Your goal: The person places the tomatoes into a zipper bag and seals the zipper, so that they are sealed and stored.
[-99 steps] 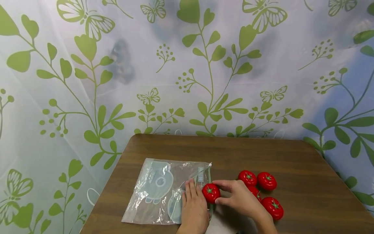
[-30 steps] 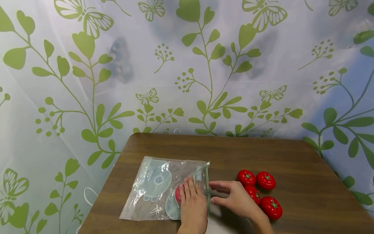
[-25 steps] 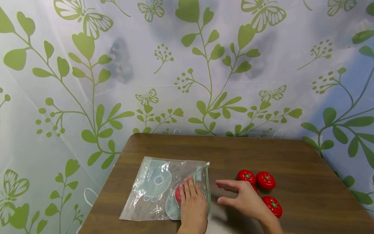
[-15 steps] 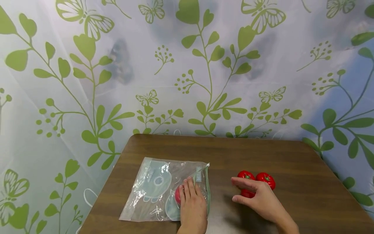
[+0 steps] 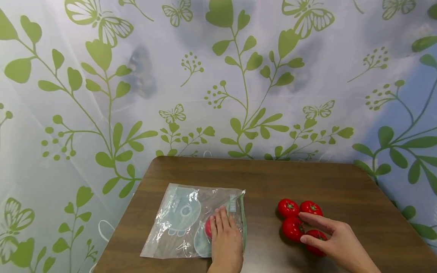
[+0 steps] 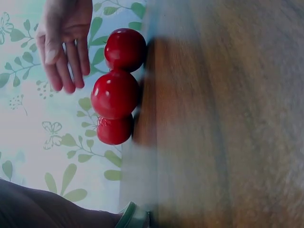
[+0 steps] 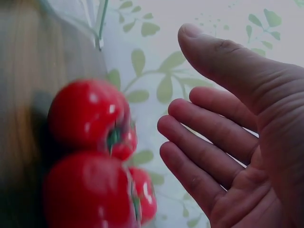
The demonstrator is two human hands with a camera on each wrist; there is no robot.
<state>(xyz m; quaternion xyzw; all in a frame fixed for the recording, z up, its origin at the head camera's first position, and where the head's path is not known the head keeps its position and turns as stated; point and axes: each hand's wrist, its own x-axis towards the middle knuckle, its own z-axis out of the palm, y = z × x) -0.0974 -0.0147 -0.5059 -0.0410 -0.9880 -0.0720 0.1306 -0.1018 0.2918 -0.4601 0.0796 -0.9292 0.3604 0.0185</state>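
A clear zip bag with pale blue cartoon prints lies flat at the table's left, its green-edged mouth facing right. Through the plastic shows one red tomato, partly covered by my left hand. That hand rests on the bag with straight fingers. My right hand hovers at the tomato cluster, thumb and fingers apart and nothing between them. Beneath it sits the nearest tomato, partly hidden. Beside that are the front-left tomato, the back-left tomato and the back-right tomato. The right wrist view shows the right palm beside the tomatoes.
The brown wooden table has rounded far corners. Behind it hangs a pale curtain printed with green leaves and butterflies. A white loop hangs by the table's left edge.
One tomato has gone from my right hand into the bag. The right hand has since withdrawn from the bag's mouth and moved right, over the loose tomatoes. The left hand has stayed on the bag.
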